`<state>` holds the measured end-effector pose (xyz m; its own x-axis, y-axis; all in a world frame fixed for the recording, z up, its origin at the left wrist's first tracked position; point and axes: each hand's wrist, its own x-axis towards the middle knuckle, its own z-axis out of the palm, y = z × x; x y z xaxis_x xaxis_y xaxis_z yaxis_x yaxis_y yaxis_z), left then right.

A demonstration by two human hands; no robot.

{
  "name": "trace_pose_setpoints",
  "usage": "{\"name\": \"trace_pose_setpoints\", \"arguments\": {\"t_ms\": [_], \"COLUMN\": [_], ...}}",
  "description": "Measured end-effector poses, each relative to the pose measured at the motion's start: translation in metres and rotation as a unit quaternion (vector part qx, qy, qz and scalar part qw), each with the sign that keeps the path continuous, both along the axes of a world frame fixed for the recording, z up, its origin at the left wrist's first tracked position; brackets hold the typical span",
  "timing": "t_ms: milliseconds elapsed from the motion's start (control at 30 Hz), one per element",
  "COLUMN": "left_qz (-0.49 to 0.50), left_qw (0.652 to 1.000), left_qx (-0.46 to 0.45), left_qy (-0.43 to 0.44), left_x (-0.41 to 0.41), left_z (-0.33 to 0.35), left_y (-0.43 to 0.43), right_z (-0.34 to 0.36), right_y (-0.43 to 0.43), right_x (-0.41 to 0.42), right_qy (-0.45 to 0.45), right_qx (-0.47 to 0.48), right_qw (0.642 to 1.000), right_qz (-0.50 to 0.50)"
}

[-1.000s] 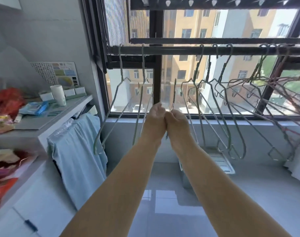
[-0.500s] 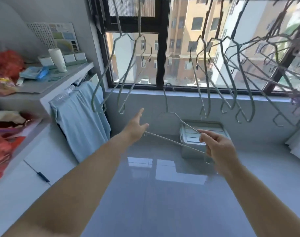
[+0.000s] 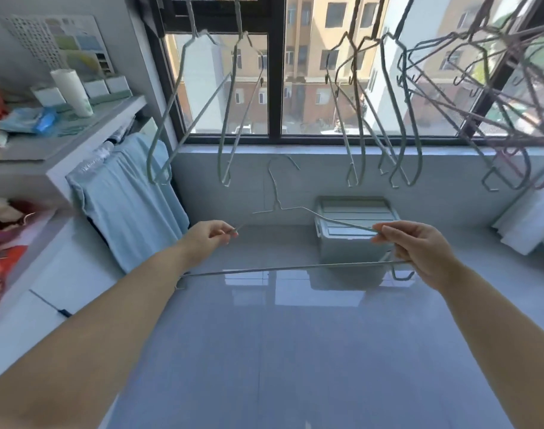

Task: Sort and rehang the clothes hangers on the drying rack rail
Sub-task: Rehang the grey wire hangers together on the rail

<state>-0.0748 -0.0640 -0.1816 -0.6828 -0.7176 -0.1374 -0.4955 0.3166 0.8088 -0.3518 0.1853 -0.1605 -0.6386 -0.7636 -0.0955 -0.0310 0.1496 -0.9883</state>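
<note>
A thin grey wire hanger (image 3: 283, 267) is held level in front of me, below the window, its hook (image 3: 280, 168) pointing up. My left hand (image 3: 213, 238) pinches its left shoulder wire. My right hand (image 3: 419, 249) grips its right shoulder and corner. Two grey-green hangers (image 3: 230, 119) dangle at the upper left, apart from each other. Several more hangers (image 3: 397, 119) hang at the upper right, and the far-right ones (image 3: 496, 72) are tangled together. The rail itself is above the frame and hidden.
A grey lidded plastic box (image 3: 354, 230) sits on the glossy tiled floor under the window sill. A light blue garment (image 3: 128, 199) hangs off the white shelf unit (image 3: 63, 150) at left, which carries a white cup and clutter. White fabric (image 3: 530, 218) shows at far right.
My hands came down from the rail and spread apart, bringing one hanger down with them. The left hand, open half a second ago, now pinches the hanger. The view tilted down.
</note>
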Motion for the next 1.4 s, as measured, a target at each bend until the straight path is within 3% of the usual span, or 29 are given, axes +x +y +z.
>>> {"name": "trace_pose_setpoints", "arguments": {"t_ms": [100,233,400,533,633,800,933,1100,1233,1400], "left_qz": [0.025,0.047,0.100,0.139,0.178,0.198,0.150,0.095,0.018,-0.035], "left_qw": [0.999,0.998,0.994,0.976,0.938,0.841,0.818,0.839,0.880,0.892], "left_qx": [0.021,0.035,0.037,0.130,0.237,0.422,0.464,0.426,0.310,0.196], "left_qy": [0.007,0.013,0.014,0.104,0.178,0.273,0.305,0.324,0.359,0.406], "left_x": [0.012,0.014,-0.003,-0.020,-0.034,-0.051,-0.052,-0.047,-0.041,-0.048], "left_z": [-0.003,-0.007,-0.021,-0.024,-0.017,0.005,0.030,0.073,0.115,0.172], "left_y": [0.001,0.012,0.035,0.060,0.073,0.087,0.100,0.110,0.110,0.106], "right_z": [-0.023,-0.043,-0.045,-0.042,-0.041,-0.034,-0.025,0.010,0.046,0.094], "right_y": [-0.016,-0.024,-0.023,-0.018,-0.020,-0.026,-0.015,0.000,0.004,-0.005], "right_x": [0.003,0.036,0.127,0.192,0.220,0.233,0.229,0.223,0.216,0.199], "right_qy": [0.134,0.263,0.247,0.197,0.158,0.136,0.170,0.198,0.248,0.304], "right_qx": [0.063,0.135,0.093,0.105,0.142,0.143,0.108,0.046,-0.008,-0.055], "right_qw": [0.983,0.945,0.964,0.969,0.962,0.970,0.977,0.979,0.968,0.951], "right_qz": [-0.113,-0.142,-0.030,0.109,0.170,0.142,0.072,0.032,0.028,0.020]}}
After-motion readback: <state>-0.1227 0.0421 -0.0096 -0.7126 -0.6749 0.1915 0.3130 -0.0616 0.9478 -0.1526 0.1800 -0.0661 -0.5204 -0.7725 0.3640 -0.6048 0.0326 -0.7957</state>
